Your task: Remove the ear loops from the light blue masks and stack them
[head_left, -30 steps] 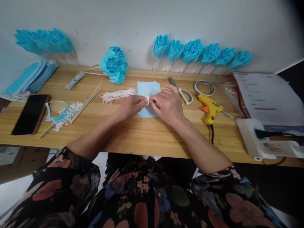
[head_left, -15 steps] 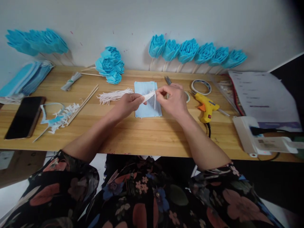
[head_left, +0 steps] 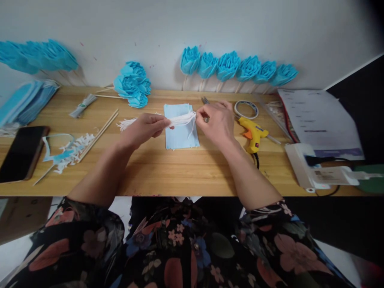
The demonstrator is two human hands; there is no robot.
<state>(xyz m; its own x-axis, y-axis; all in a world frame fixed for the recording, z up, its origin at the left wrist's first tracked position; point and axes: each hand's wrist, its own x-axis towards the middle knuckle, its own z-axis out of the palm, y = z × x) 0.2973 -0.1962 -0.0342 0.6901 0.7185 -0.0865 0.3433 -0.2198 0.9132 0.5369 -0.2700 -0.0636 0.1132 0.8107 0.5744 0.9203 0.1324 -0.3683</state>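
Note:
A bundle of white cords (head_left: 181, 119) is stretched between my two hands above a light blue face mask (head_left: 181, 138) that lies flat on the table. My left hand (head_left: 147, 127) grips the bundle with thumb and fingers, and frayed-looking cord ends (head_left: 127, 123) show beyond it on the left. At the right end, where the cords look looped, my right hand (head_left: 216, 120) pinches the bundle between thumb and forefinger. One thin strand hangs down over the mask. Partly behind my right hand lies a small metal-tipped tool (head_left: 205, 100).
Right of my hands are a yellow glue gun (head_left: 253, 133), a tape roll (head_left: 246, 109) and a white power strip (head_left: 300, 166). Blue paper-like flowers (head_left: 228, 66) on sticks lean against the wall. At left lie a phone (head_left: 23, 154), stacked masks (head_left: 28, 102) and wooden sticks (head_left: 99, 136).
My left hand has shifted left along the cords, so a longer stretch shows between the hands. The right hand still pinches the end. The view has turned slightly right.

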